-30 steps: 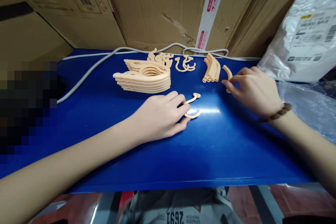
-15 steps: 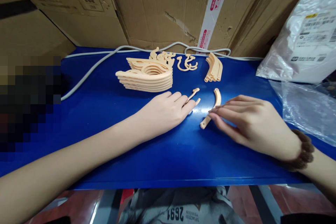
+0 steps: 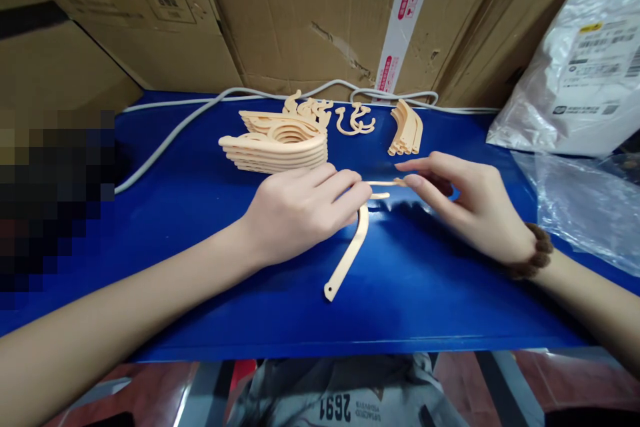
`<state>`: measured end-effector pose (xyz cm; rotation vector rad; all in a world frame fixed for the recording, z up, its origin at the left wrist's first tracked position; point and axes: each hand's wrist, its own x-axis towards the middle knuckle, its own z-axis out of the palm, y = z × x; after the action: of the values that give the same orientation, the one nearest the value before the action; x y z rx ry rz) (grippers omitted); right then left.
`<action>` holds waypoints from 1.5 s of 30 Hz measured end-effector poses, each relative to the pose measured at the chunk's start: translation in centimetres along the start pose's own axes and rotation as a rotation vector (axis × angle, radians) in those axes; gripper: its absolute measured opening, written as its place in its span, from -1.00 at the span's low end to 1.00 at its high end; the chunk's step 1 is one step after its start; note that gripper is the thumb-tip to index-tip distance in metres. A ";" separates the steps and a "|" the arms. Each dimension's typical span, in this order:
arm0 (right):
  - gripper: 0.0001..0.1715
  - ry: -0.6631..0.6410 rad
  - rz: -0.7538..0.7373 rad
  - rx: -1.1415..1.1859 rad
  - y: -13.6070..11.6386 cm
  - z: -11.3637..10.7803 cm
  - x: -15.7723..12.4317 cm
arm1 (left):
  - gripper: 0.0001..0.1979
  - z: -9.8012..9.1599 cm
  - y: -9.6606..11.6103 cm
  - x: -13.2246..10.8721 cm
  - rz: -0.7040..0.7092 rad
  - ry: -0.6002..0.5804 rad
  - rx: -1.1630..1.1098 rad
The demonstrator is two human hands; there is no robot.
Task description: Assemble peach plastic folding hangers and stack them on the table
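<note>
My left hand (image 3: 310, 210) is closed around a curved cream plastic hanger arm (image 3: 350, 253), whose long end with a small hole points toward the table's front edge. The same hand also holds a thin cream hook (image 3: 381, 183), and the fingers hide where the two pieces meet. From the other side, my right hand (image 3: 457, 193) has its thumb and index finger at the hook's free end. Behind my left hand lies a stack of folded cream hangers (image 3: 280, 150).
Loose hooks (image 3: 356, 121) and a bundle of curved arms (image 3: 406, 128) lie toward the back of the blue table (image 3: 210, 307). A white cable (image 3: 170, 140) runs behind them, before cardboard boxes (image 3: 300, 13). Plastic packaging (image 3: 565, 93) stands at the right.
The curved arm has passed from my right hand to my left, beside the hook. My right hand has moved up and back, to the hook's end.
</note>
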<state>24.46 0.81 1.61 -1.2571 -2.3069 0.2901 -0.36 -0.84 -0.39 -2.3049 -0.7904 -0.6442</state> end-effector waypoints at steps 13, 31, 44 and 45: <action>-0.63 -0.429 0.199 0.623 1.6 0.2 1.1 | -0.85 0.0 -0.6 0.1 0.038 0.024 0.039; -0.79 -0.406 0.373 0.941 1.7 1.0 1.0 | -0.67 0.9 0.5 -0.1 -0.184 -0.204 -0.294; -0.79 -0.346 0.377 0.949 1.2 2.0 1.6 | -0.62 0.8 1.4 0.9 -0.407 -0.486 -0.384; -0.79 -0.351 0.377 0.946 1.2 1.9 1.6 | -0.62 0.8 1.2 0.9 -0.409 -0.488 -0.388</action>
<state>23.60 2.91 0.00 -1.1341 -1.7252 1.6087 1.30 -0.77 -0.84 -2.7252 -1.5036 -0.4301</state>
